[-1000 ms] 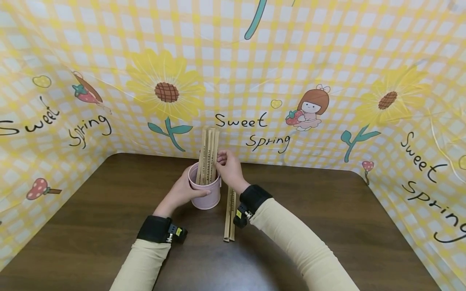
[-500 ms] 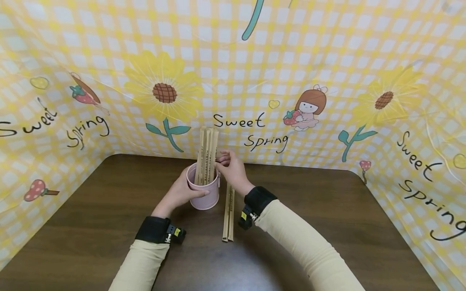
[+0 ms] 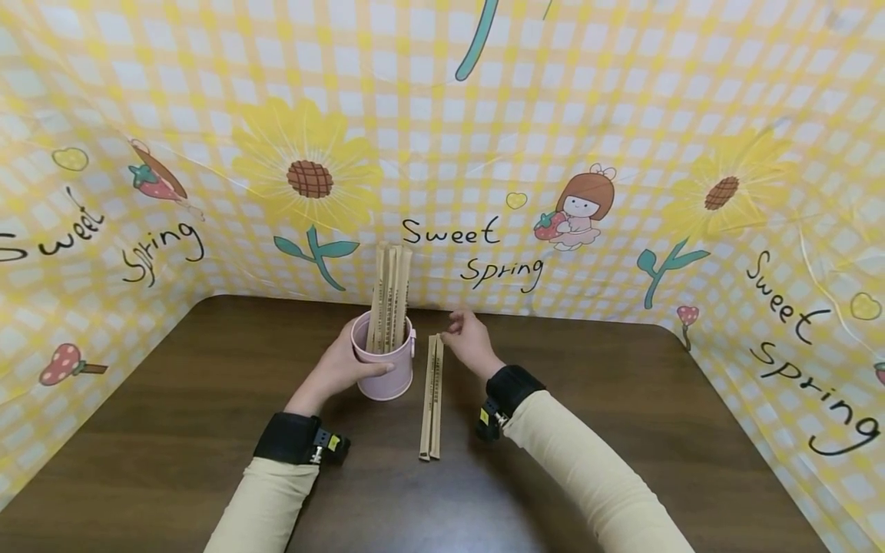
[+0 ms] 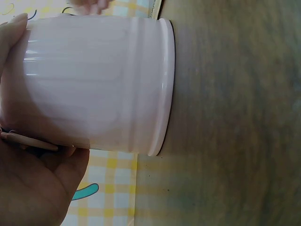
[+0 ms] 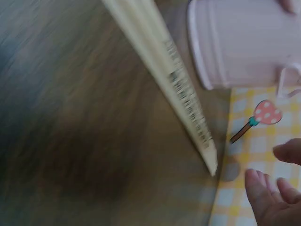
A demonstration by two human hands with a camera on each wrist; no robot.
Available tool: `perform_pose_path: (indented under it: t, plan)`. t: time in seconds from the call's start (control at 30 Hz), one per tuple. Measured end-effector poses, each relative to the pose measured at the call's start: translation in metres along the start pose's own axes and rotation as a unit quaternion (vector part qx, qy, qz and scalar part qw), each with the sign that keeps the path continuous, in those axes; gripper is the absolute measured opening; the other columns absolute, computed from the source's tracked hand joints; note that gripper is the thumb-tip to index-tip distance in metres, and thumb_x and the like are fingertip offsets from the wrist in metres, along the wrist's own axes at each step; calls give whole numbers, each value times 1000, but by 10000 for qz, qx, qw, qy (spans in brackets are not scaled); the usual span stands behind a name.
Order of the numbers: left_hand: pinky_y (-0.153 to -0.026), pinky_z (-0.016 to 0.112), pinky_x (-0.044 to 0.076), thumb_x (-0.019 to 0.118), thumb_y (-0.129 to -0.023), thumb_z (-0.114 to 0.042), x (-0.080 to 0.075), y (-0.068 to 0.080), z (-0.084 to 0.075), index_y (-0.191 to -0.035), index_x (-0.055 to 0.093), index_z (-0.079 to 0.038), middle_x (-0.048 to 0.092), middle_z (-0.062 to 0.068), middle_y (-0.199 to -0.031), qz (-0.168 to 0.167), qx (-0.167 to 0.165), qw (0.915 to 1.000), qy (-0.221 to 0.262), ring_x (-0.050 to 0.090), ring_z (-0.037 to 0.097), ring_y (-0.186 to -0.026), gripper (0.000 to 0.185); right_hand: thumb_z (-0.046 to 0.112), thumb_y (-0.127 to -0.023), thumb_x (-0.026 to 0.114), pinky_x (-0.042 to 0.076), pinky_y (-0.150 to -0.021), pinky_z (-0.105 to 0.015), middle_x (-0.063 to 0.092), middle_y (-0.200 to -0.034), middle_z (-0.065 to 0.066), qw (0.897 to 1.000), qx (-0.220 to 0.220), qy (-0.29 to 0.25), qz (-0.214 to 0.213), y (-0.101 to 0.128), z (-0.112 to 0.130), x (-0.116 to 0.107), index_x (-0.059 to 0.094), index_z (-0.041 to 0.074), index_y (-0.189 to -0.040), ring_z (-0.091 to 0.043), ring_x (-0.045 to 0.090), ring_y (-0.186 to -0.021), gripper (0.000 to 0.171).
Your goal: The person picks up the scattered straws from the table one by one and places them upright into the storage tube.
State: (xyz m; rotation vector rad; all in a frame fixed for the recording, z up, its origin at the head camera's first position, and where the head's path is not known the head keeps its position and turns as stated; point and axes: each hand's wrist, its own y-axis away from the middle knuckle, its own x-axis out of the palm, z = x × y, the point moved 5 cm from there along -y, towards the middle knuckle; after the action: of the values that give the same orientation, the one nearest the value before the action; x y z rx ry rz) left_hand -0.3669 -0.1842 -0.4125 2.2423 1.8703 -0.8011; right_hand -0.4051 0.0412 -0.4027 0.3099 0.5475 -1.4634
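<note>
Fingers (image 3: 452,326) of the right hand (image 3: 470,342) hang loose above the packets (image 3: 430,395) mid-table; pinch one at its far tip while the left hand (image 3: 339,369) grips the pink cup (image 3: 383,376).

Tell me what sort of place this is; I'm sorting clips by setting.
Probably a staged tabletop set rather than a lived-in room: a dark wooden table is walled on three sides by a yellow checked "Sweet Spring" cloth, with only a pink cup and paper-wrapped chopsticks on it.

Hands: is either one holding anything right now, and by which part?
The left hand grips the pink cup around its side wall. The right hand holds nothing; its fingertips are at the far end of the wrapped chopsticks lying on the table.
</note>
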Motion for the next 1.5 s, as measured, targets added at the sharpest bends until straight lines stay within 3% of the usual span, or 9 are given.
perform_pose_path:
  t: [0.17, 0.27, 0.37, 0.47, 0.57, 0.67, 1.1, 1.33, 1.5]
  plan:
    - [-117, 59, 36, 86, -79, -8, 0, 0, 1, -157, 27, 2, 46, 28, -152, 9, 9, 10000, 8, 47, 44, -140, 99, 1, -94, 66, 57, -71, -30, 62, -95, -14, 9967, 602, 59, 550, 5, -18, 9, 56, -9, -131, -24, 66, -78, 40]
    - [-117, 58, 36, 86, -78, -8, 0, -1, 0, -157, 28, 2, 46, 28, -152, 5, 40, 10000, -2, 47, 44, -140, 98, 1, -90, 69, 60, -68, -30, 64, -99, -17, 9935, 889, 43, 712, 8, -22, 15, 59, -11, -123, -20, 67, -68, 36]
    - [-118, 58, 36, 85, -78, -7, 0, -2, 0, -157, 28, 1, 46, 27, -152, 14, 26, 10000, 42, 46, 44, -141, 99, 0, -85, 72, 61, -63, -27, 67, -102, -19, 9918, 1024, 178, 750, 9, -23, 21, 64, -10, -108, -13, 63, -59, 27]
    - [-118, 58, 36, 86, -78, -7, -1, -3, -1, -158, 27, 1, 45, 27, -153, 6, 13, 10000, 31, 46, 44, -141, 99, -1, -81, 73, 58, -58, -24, 64, -80, -9, 9912, 1024, 360, 762, 9, -21, 26, 63, -3, -79, -8, 57, -52, 11]
    - [-117, 58, 37, 86, -78, -7, -2, -3, -1, -157, 27, 2, 46, 28, -153, -9, 29, 10000, -4, 46, 44, -141, 99, -2, -80, 73, 50, -52, -19, 48, -56, 4, 9914, 885, 629, 734, 8, -18, 29, 46, 10, -56, -6, 50, -46, 37]
    - [-116, 58, 37, 86, -78, -8, -3, -4, -2, -157, 28, 1, 47, 27, -151, 16, 114, 9999, -12, 48, 44, -140, 98, -1, -81, 72, 38, -49, -17, 39, -41, 8, 9905, 749, 920, 695, 7, -15, 32, 37, 17, -47, -7, 45, -42, 52]
    - [-118, 59, 36, 86, -78, -8, -6, -2, -1, -157, 28, 2, 46, 28, -152, 3, 70, 10000, -34, 47, 44, -140, 98, 0, -78, 74, 34, -46, -17, 41, -41, 7, 9894, 707, 1192, 436, 11, -9, 35, 40, 17, -43, -7, 44, -41, 51]
    - [-116, 59, 38, 86, -78, -9, -2, 1, 4, -157, 29, 3, 47, 28, -151, -31, 68, 10000, -58, 48, 45, -138, 98, -1, -75, 71, 53, -52, -24, 42, -41, 6, 9923, 832, 710, 573, 10, -20, 35, 37, 16, -43, -14, 60, -44, 50]
    - [-116, 58, 38, 87, -77, -10, 0, 0, 4, -157, 29, 2, 47, 28, -151, 14, 73, 10000, -7, 49, 44, -138, 99, -1, -75, 71, 61, -58, -32, 44, -55, 1, 9908, 1146, -28, 719, 4, -35, 32, 44, 12, -51, -20, 67, -53, 38]
